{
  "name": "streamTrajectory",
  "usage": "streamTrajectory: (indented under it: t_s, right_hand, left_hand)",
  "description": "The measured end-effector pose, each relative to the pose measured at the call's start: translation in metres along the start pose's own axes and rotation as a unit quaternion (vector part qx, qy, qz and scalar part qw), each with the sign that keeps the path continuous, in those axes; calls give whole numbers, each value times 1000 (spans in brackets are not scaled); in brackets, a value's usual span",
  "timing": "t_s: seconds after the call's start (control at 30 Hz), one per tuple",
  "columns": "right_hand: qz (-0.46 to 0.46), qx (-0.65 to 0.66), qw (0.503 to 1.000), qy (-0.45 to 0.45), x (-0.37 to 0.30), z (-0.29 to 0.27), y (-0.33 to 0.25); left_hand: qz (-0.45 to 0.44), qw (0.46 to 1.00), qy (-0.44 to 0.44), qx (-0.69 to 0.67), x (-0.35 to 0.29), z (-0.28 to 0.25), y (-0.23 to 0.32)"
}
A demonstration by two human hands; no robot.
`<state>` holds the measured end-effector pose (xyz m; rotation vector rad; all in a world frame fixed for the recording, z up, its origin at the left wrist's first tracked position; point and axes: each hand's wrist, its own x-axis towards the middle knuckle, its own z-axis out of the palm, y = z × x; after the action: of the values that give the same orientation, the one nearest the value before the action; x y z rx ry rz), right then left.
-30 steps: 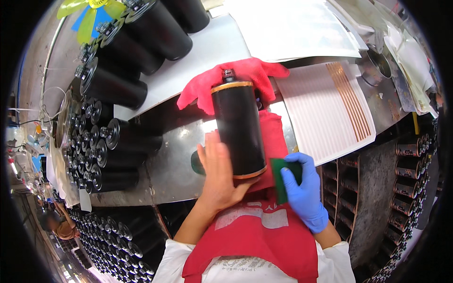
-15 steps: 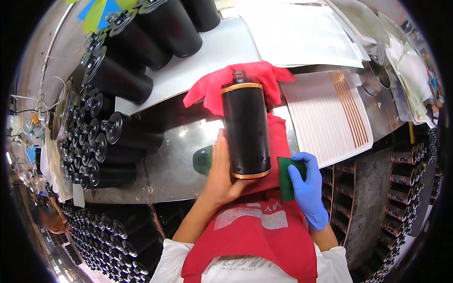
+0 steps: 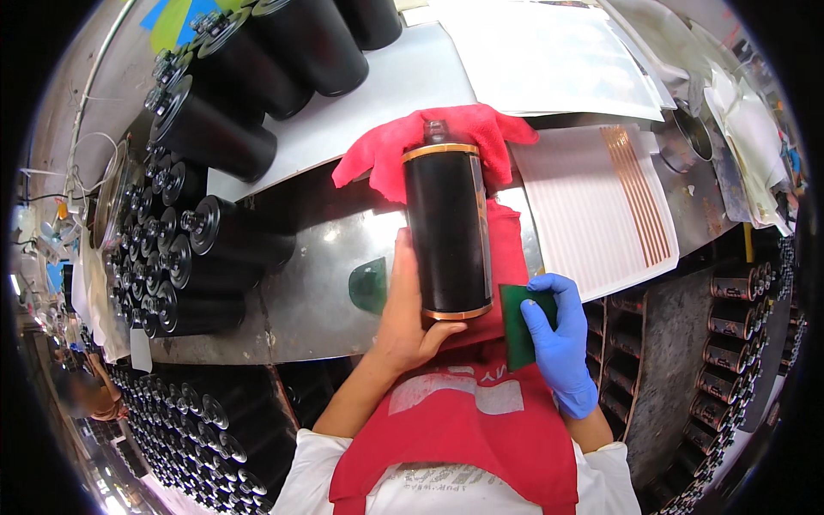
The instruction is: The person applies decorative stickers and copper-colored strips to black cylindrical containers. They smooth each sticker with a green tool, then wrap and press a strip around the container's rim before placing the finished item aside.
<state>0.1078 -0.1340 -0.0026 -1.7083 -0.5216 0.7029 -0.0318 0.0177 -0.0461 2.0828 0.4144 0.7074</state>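
1. Your bottle (image 3: 442, 236) is over the near side of the table (image 3: 300, 296), neck (image 3: 435, 130) pointing far, with a pink cloth (image 3: 371, 154) bunched around that end.
2. Looks stiff and glossy, so I'd bet it's slippery and rolls easily. Probably some heft, and likely breakable, neck especially.
3. Best hold imo: the black body, from the left, plus the near end. I'd go easy on the copper bands (image 3: 439, 150); they might scuff.
4. Your bare left hand (image 3: 402, 330) has fingers along the left side, thumb by the near end. Can't tell how tight.
5. Your gloved right hand (image 3: 556, 339) is closed, pinching a green card (image 3: 518, 330) just right of the bottle, apart from it.
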Motion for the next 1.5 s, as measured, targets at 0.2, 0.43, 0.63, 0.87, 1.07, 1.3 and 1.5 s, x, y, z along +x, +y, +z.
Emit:
streamTrajectory:
  t_s: [0.2,0.43,0.63,0.87,1.07,1.3,1.5]
  right_hand:
    - [-1,-51,998,-31,15,4,22]
    - [-50,-88,994,-46,14,13,19]
    - [-39,-73,995,-55,20,6,19]
    - [47,36,998,-15,28,-20,15]
    - [94,137,986,-7,29,-48,19]
    - [117,256,958,-48,49,-43,16]
    - [59,134,988,-41,98,-30,-15]
  left_hand:
    - [-37,999,-19,19,-59,16,-15]
    - [193,945,55,260,-48,27,1]
    - [252,852,9,459,0,22,39]
    - [315,890,33,328,-12,12,32]
    - [17,940,179,288,-52,-29,-7]
    - [-7,970,186,156,-39,-29,-1]
    - [89,983,127,102,-17,-21,-3]
